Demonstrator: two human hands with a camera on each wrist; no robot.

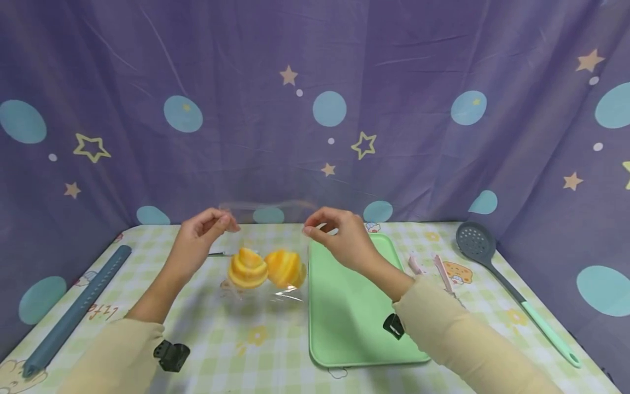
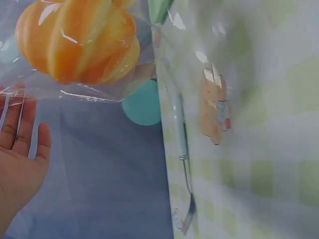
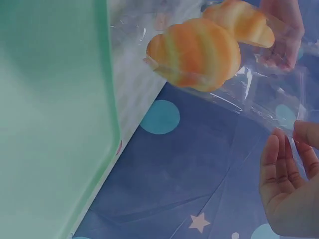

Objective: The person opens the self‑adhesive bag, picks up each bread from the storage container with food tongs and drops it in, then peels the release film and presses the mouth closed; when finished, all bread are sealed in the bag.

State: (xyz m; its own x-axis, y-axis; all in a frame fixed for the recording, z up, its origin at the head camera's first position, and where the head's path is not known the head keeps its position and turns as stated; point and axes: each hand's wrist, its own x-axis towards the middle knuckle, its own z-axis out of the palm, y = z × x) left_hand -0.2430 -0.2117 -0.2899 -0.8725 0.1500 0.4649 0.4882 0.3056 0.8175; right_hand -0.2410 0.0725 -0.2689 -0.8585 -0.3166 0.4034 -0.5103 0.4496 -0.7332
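Observation:
A clear plastic bag [image 1: 287,296] hangs between my two hands, its upper edge stretched across the gap. Inside lie two orange-and-yellow swirled bread rolls, the left roll [image 1: 248,269] beside the right roll [image 1: 285,268]. My left hand [image 1: 203,234] pinches the bag's top at the left, thumb against fingertips; in the left wrist view its fingers [image 2: 22,132] are partly behind the film. With thumb and fingers my right hand [image 1: 344,235] pinches the opposite top corner, also seen in the right wrist view. The rolls hang low in the bag, over the checked tablecloth.
Right of the bag lies a green tray [image 1: 344,328], partly under my right forearm. Two pink pieces [image 1: 444,273] and a slotted skimmer [image 1: 507,282] lie farther right. A long blue slotted bar [image 1: 76,312] lies at left. Behind the bag is a turquoise-handled utensil [image 2: 180,130].

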